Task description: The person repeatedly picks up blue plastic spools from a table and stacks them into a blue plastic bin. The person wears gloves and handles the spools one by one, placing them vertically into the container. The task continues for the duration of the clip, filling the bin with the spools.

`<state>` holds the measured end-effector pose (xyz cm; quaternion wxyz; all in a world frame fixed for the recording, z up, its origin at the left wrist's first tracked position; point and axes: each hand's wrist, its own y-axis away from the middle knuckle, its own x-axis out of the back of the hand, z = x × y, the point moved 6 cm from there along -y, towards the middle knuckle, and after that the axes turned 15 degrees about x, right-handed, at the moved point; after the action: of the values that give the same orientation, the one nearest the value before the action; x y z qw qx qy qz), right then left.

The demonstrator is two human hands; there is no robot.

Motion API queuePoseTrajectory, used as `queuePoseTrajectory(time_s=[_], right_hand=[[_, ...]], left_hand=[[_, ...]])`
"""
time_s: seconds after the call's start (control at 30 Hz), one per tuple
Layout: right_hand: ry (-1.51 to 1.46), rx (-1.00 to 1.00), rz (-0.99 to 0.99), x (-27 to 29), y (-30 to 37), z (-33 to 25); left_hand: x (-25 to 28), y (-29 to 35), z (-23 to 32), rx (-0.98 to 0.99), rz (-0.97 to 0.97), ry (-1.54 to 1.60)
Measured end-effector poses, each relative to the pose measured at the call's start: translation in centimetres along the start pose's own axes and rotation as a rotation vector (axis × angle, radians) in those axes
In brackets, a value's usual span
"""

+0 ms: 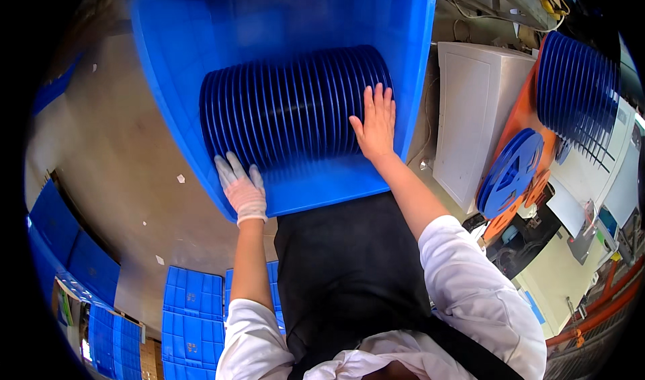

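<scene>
A long row of dark blue plastic reels (292,108) stands on edge, packed side by side, inside a large blue plastic bin (329,195). My left hand (240,186) wears a thin whitish glove. It rests by the near left end of the row, fingers stretched out and open, close to the reels' lower edges. On the right, my bare right hand (379,125) lies flat over the right end of the row, thumb spread from the fingers. Neither hand grips anything. The undersides of the reels are hidden in the bin.
More blue reels (578,88) stand at the right beside an orange surface, with a flat blue reel (510,172) nearer. A white cabinet (463,125) borders the bin's right side. Stacked blue crates (193,313) stand behind my left arm. Paper scraps dot the floor (134,152).
</scene>
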<state>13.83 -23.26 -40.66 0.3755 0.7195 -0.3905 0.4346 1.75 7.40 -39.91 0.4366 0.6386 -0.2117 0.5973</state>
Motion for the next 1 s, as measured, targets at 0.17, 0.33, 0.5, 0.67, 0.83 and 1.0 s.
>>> queuePoseTrajectory(time_s=[0.17,0.33,0.5,0.67,0.83,1.0], right_hand=[[-0.059,0.004,0.000,1.7,3.9,-2.4],[-0.110,0.085,0.093,2.4,2.0,-3.6],[-0.061,0.057,0.039,1.0,-3.5,-3.6],[0.182,0.030,-0.112,-0.2,-6.1,-4.0],[0.207,0.117,-0.132,-0.2,-6.1,-2.9],[-0.456,-0.026,0.293,10.8,-2.5,-6.6]], left_hand=[[1.3,4.9,-1.3,-0.029,-0.032,-0.049],[1.1,6.1,0.9,-0.052,-0.072,-0.042],[0.3,5.8,5.1,-0.068,-0.071,0.042],[-0.4,7.8,7.0,-0.066,-0.107,0.089],[0.3,6.7,6.1,-0.008,-0.091,0.109],[2.3,0.2,2.6,0.105,0.092,0.175]])
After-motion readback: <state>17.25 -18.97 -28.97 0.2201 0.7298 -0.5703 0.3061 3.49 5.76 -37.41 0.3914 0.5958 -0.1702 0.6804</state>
